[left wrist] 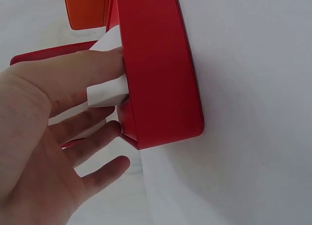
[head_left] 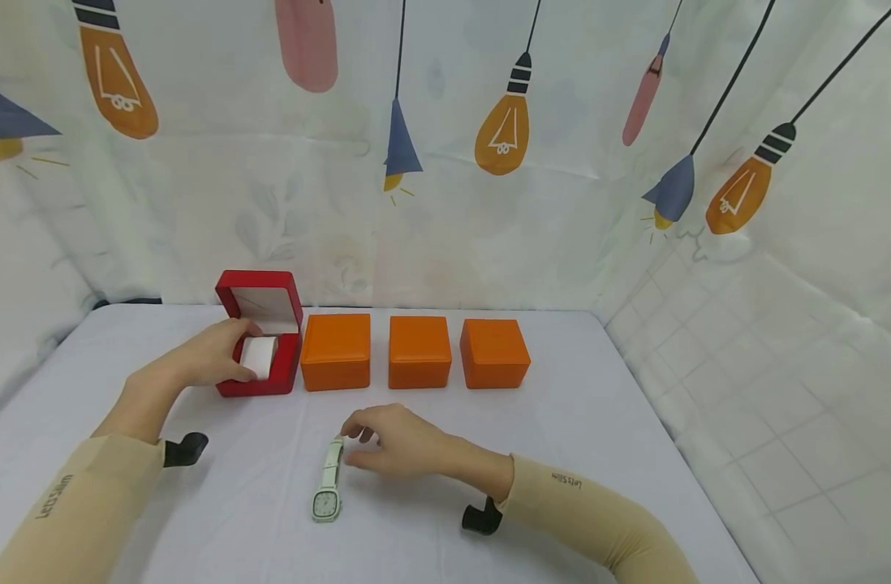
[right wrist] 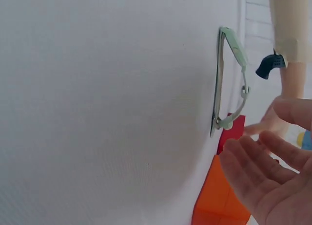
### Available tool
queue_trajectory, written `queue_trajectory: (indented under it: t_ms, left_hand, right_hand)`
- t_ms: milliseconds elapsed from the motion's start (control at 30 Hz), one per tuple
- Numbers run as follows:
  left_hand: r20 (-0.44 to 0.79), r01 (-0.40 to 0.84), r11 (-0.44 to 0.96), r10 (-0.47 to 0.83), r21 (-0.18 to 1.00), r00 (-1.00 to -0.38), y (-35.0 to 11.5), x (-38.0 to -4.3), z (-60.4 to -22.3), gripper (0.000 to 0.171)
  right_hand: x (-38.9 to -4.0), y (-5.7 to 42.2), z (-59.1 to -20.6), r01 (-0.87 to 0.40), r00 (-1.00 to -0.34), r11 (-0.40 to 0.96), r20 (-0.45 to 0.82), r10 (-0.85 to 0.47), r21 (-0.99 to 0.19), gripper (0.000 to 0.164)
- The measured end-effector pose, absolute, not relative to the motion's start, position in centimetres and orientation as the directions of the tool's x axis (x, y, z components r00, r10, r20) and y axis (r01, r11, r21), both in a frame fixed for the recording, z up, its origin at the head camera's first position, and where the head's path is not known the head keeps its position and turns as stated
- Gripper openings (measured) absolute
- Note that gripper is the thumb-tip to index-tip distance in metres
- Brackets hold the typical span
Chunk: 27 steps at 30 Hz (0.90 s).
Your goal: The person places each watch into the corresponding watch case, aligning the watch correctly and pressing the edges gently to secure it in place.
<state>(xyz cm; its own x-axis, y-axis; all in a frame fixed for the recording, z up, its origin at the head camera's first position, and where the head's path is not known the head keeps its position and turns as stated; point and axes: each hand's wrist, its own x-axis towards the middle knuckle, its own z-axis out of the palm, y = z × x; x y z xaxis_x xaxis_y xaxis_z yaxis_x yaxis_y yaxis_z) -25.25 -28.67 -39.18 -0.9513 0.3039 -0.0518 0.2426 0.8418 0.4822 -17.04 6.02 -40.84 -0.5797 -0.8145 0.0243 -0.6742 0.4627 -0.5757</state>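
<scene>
At the left of the table a red watch box [head_left: 279, 367] stands with its lid raised, showing a pale lining. My left hand [head_left: 213, 350] reaches into it and grips the white watch cushion [head_left: 259, 358], thumb on one side and fingers on the other. The left wrist view shows the cushion [left wrist: 108, 93] between thumb and fingers, partly inside the box [left wrist: 158, 69]. A pale green wristwatch [head_left: 327, 491] lies on the table, its square dial toward me. Beside its strap end hovers my right hand [head_left: 402, 438], fingers loosely bent; the right wrist view shows them apart from the watch [right wrist: 239, 54].
Three orange boxes, the left one [head_left: 336, 353], the middle one [head_left: 419, 352] and the right one [head_left: 495, 354], stand in a row right of the red box. A patterned curtain [head_left: 445, 243] hangs behind the white-covered table [head_left: 599, 422].
</scene>
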Motion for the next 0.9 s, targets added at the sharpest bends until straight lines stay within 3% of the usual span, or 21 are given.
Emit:
queue_trajectory:
  t_ms: [233, 400, 700, 900]
  left_hand:
    - [-0.038, 0.253, 0.833, 0.311, 0.491, -0.950, -28.7, -25.3, -39.2, 0.073]
    - [-0.049, 0.245, 0.834, 0.308, 0.494, -0.950, -28.7, -25.2, -39.0, 0.075]
    - [-0.031, 0.254, 0.813, 0.316, 0.525, -0.948, -28.9, -25.1, -38.7, 0.071]
    - [-0.019, 0.252, 0.790, 0.317, 0.558, -0.948, -28.9, -25.1, -38.6, 0.072]
  right_hand:
    - [-17.5, 6.3, -41.0, -0.430, -0.629, 0.390, -0.040, -0.776, -0.814, 0.028]
    - [-17.7, 6.4, -41.3, -0.200, -0.648, 0.334, -0.131, -0.750, -0.921, 0.028]
    - [-17.3, 6.1, -42.0, 0.005, -0.663, 0.309, -0.235, -0.711, -0.951, 0.020]
    - [-16.6, 5.7, -42.3, 0.106, -0.635, 0.308, -0.303, -0.710, -0.945, 0.014]
